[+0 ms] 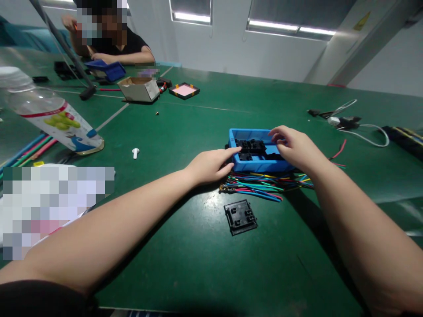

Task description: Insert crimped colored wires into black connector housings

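A blue plastic bin (pixel 264 165) with several black plastic parts (pixel 251 146) inside lies ahead of me. My left hand (pixel 213 166) rests against the bin's left end, thumb and fingers stretched apart at its rim. Over the bin's right half hangs my right hand (pixel 294 145), fingers loosely bent and spread, with nothing visible in them. It partly hides that end of the bin. Along the near side of the bin runs a bundle of coloured wires (pixel 254 187) with metal ends at the left. Closer to me, a square black plastic plate with raised clips (pixel 240 217) lies flat.
At left stand a tilted-looking bottle (pixel 62 119) and a blurred white package (pixel 49 207). A white earbud (pixel 135 152) lies nearby. Farther back are an open carton (pixel 140 90), a black-edged tray (pixel 184 90) and a person (pixel 132 46). White cable (pixel 373 132) lies at right.
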### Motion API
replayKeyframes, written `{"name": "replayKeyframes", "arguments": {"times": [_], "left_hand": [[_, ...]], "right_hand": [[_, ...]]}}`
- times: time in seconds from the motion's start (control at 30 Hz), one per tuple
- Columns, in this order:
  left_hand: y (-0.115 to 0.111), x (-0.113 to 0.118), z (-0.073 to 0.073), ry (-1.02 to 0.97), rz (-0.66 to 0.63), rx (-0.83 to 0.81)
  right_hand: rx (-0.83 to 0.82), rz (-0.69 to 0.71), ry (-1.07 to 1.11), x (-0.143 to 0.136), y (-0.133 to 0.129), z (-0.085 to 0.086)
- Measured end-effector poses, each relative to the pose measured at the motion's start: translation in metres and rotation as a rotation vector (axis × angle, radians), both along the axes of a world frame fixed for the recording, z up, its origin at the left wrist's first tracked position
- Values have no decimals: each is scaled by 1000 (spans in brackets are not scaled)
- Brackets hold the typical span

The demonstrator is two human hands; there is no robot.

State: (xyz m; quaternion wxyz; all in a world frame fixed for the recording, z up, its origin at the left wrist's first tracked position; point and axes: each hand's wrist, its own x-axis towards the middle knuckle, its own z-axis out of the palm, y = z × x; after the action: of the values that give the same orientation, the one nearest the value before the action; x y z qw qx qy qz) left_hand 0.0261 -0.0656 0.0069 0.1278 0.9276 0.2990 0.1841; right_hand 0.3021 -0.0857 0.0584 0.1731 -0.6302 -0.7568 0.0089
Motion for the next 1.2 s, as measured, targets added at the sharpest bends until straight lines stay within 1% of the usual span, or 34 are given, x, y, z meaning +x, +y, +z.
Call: {"name": "replayKeyframes", "arguments": {"times": [0.07,0.13,0.2,0.27,0.37,0.6,0.8,0.93,1.2], "left_hand": [[0,0,-1,-5,-7,1],[0,0,-1,-6,-12,1],[0,0,-1,1,-12,-1],[0,0,-1,12,-10,-3],[-1,0,-1,19,-11,-3],[1,-1,-2,-21,-33,-17],[4,-2,-2,-45,-48,-39],[3,-2,-3,-71,-50,-45],[1,-2,-2,-78,-36,-59]], "right_hand": [[-65,-58,-96,4,0,6],[-180,-110,-195,7,2,8],[-267,-158,-277,8,4,7],[-304,-186,-307,7,6,5],[-304,-176,-267,4,6,2],[-274,-80,-117,1,2,0],[-286,20,1,3,1,-2],[-299,24,2,4,1,-3],[-342,11,86,5,1,-4]]}}
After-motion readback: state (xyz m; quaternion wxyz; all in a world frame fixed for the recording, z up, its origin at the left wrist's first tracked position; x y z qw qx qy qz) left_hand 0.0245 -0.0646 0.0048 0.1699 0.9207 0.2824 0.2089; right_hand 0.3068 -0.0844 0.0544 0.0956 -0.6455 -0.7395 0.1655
